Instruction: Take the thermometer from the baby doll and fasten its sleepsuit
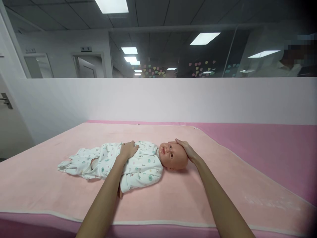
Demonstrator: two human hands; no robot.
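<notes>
A baby doll in a white patterned romper lies on its back on a light pink blanket, head to the right, legs to the left. My left hand rests flat on the doll's chest, fingers spread. The doll's bald head is cupped from the top by my right hand, fingers curved around the crown. Neither hand lifts the doll off the blanket.
The blanket covers a darker pink bed surface that extends to the right. A white partition wall stands behind the bed, with glass above it. A person is behind the glass at upper right. A door handle shows at far left.
</notes>
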